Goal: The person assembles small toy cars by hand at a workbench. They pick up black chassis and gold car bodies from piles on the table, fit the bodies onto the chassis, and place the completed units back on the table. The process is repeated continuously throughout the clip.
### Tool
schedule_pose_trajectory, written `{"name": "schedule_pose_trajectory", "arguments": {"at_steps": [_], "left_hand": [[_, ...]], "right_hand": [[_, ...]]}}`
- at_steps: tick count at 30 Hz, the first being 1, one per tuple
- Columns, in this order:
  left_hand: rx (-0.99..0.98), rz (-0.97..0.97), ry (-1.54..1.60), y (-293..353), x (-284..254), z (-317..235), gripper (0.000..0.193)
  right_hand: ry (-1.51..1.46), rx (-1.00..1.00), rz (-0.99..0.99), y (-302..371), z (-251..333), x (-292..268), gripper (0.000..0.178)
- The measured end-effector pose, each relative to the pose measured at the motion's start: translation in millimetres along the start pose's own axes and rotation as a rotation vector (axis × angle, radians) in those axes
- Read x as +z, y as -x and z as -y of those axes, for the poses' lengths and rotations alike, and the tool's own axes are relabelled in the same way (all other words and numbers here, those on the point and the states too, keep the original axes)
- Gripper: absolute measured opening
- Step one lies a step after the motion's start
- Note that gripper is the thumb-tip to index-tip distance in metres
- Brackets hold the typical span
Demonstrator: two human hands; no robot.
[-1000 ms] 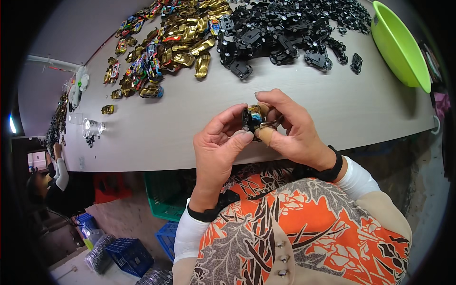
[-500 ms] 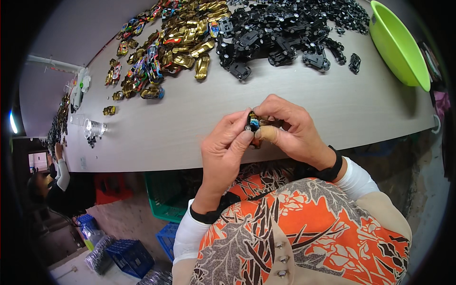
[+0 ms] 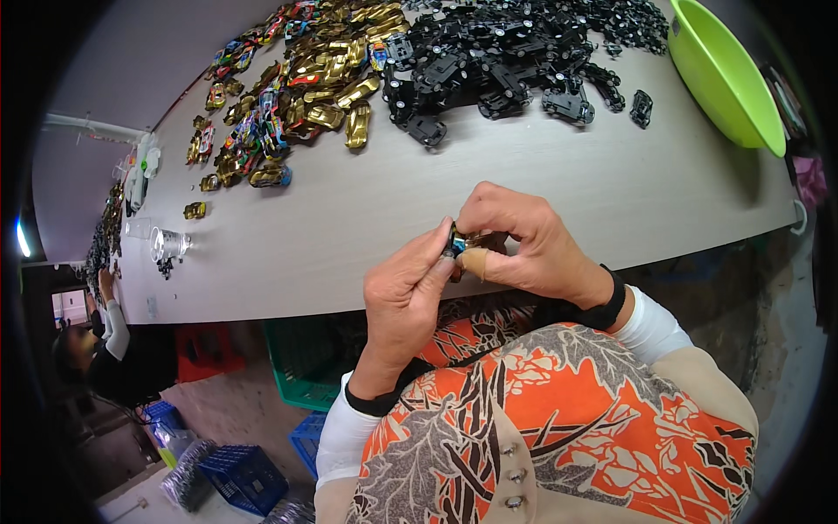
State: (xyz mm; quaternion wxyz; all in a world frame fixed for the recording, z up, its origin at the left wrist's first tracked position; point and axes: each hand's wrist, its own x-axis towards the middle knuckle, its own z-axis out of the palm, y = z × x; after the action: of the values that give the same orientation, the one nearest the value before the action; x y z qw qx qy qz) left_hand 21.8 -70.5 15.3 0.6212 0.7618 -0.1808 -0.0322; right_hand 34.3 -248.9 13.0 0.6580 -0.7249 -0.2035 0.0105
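A small toy car [image 3: 459,245], dark on its left side with shiny gold and blue parts, is pinched between my two hands near the table's front edge. My left hand [image 3: 407,285] grips its dark side with thumb and fingertips. Closed on its other side is my right hand [image 3: 520,236], whose thumb wears a tan wrapping. Fingers cover much of the car. Beyond my hands lie a heap of black toy car chassis [image 3: 497,65] and, to its left, a pile of gold and multicoloured toy car bodies [image 3: 301,96].
A lime-green basin [image 3: 729,83] leans at the table's right end. At the left stand a clear plastic cup [image 3: 169,244] and a small gold car body [image 3: 195,210]. Below the table are a green crate [image 3: 297,367] and a blue crate [image 3: 243,479]. Another person [image 3: 118,358] works far left.
The toy car has turned between my fingers, and my hands have drawn closer together around it. The view has shifted slightly.
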Motion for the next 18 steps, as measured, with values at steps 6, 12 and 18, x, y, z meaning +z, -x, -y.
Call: {"name": "schedule_pose_trajectory", "arguments": {"at_steps": [6, 12, 18], "left_hand": [[-0.026, 0.022, -0.018, 3.9, 0.5, 1.4, 0.032], [-0.139, 0.024, 0.194, -0.1, -3.5, 3.4, 0.032], [-0.481, 0.125, 0.812, -5.5, -4.2, 17.8, 0.041]], "right_hand": [[0.083, -0.119, -0.003, 4.3, -10.2, 1.9, 0.016], [-0.138, -0.063, -0.072, 6.8, -17.0, 7.3, 0.015], [-0.132, -0.088, -0.051, 6.6, -16.1, 3.2, 0.017]]}}
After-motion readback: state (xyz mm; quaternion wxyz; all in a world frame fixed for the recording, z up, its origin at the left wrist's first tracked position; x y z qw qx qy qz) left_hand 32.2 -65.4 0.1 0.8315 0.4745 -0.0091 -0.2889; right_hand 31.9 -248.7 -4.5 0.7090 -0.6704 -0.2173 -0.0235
